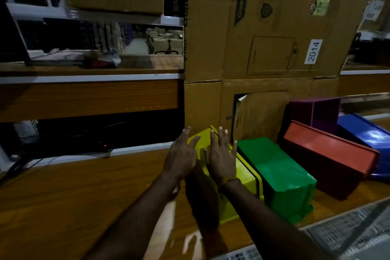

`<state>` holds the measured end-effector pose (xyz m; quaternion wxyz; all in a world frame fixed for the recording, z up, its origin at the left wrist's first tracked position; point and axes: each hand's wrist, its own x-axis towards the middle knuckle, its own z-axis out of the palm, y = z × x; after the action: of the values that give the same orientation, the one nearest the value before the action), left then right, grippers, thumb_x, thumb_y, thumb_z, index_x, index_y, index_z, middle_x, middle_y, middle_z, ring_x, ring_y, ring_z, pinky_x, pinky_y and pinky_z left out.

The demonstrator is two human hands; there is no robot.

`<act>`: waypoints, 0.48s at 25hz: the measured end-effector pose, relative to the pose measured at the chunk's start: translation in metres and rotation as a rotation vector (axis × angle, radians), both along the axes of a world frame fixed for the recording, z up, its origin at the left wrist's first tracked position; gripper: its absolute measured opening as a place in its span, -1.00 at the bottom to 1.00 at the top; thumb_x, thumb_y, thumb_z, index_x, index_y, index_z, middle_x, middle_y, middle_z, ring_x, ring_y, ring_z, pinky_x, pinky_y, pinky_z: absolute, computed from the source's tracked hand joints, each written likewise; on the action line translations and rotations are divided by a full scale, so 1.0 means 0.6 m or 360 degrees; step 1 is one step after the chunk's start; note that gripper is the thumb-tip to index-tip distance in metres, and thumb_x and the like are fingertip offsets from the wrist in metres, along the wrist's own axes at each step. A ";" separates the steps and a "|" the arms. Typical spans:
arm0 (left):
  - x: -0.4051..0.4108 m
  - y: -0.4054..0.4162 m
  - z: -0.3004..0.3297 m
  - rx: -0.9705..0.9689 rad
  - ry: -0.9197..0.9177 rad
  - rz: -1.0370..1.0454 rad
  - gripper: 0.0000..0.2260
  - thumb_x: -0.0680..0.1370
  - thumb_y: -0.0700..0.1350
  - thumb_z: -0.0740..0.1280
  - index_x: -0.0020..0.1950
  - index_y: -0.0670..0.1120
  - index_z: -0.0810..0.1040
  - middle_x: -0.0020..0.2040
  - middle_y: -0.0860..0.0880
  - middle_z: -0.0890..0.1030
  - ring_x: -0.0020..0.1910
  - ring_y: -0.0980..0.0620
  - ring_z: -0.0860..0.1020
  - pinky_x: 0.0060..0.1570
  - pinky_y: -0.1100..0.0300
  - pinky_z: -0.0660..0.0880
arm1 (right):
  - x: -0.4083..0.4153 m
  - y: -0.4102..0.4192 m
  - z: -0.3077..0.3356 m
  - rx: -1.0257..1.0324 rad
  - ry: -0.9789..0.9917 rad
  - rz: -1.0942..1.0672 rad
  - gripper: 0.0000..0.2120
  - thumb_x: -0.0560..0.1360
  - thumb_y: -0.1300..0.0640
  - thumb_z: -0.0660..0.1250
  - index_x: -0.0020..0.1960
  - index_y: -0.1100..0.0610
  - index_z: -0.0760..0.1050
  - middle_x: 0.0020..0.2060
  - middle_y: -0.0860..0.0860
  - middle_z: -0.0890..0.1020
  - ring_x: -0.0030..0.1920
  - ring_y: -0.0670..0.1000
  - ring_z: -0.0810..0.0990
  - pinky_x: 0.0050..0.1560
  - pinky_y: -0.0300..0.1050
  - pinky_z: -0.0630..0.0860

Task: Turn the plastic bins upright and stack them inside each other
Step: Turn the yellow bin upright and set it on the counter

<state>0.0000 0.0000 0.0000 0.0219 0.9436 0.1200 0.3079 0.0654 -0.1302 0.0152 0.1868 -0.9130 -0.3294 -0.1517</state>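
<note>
Both hands, left hand (182, 154) and right hand (221, 156), are spread flat with fingers apart over the yellow bin (242, 171), holding nothing, likely set to take its two sides and flip it. It lies bottom-up on the wooden table (84, 207), first in a row with the green bin (278, 173), red bin (329, 154), blue bin (369, 135) and purple bin (314, 112), all overturned or tipped, against a cardboard box (263, 27).

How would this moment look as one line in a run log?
stage: reaching | left hand, right hand: open over yellow bin | green, red, blue, purple bins: untouched, unstacked
</note>
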 end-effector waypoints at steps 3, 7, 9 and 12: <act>0.011 -0.038 -0.023 -0.0070 0.0139 0.0009 -0.56 0.55 -0.08 0.25 0.44 0.01 0.39 0.51 -0.18 0.30 0.46 -0.17 0.34 0.34 -0.01 0.42 | 0.017 -0.024 -0.011 -0.0172 0.0095 -0.0083 -0.48 0.65 -0.05 0.05 0.56 0.06 0.05 0.59 0.14 -0.05 0.59 0.17 -0.14 0.50 0.32 -0.12; 0.023 -0.073 -0.041 -0.0228 0.0320 0.0053 -0.59 0.62 -0.03 0.17 0.48 0.07 0.29 0.56 -0.09 0.19 0.48 -0.10 0.29 0.33 0.05 0.39 | 0.040 -0.049 -0.016 -0.0278 0.0246 -0.0146 -0.52 0.65 -0.03 0.08 0.53 0.06 0.13 0.57 0.22 0.02 0.57 0.25 -0.02 0.49 0.34 -0.07; 0.022 -0.088 -0.040 -0.0255 0.0369 0.0067 -0.62 0.64 0.00 0.15 0.47 0.07 0.30 0.56 -0.07 0.18 0.48 -0.07 0.29 0.33 0.08 0.36 | 0.051 -0.056 -0.017 -0.0310 0.0317 -0.0212 -0.52 0.63 0.02 0.11 0.52 0.08 0.15 0.54 0.27 0.11 0.51 0.30 0.14 0.44 0.32 0.10; 0.022 -0.099 -0.046 -0.0383 0.0382 0.0061 -0.63 0.64 0.00 0.14 0.46 0.06 0.34 0.54 -0.06 0.23 0.47 -0.06 0.31 0.33 0.11 0.33 | 0.057 -0.060 -0.024 -0.0268 0.0322 -0.0253 -0.56 0.61 0.08 0.15 0.46 0.12 0.23 0.40 0.28 0.31 0.36 0.31 0.33 0.31 0.23 0.29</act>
<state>0.0135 -0.0593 -0.0276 0.1144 0.9616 0.1758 0.1768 0.0999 -0.1663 0.0007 0.1291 -0.9593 -0.2472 -0.0450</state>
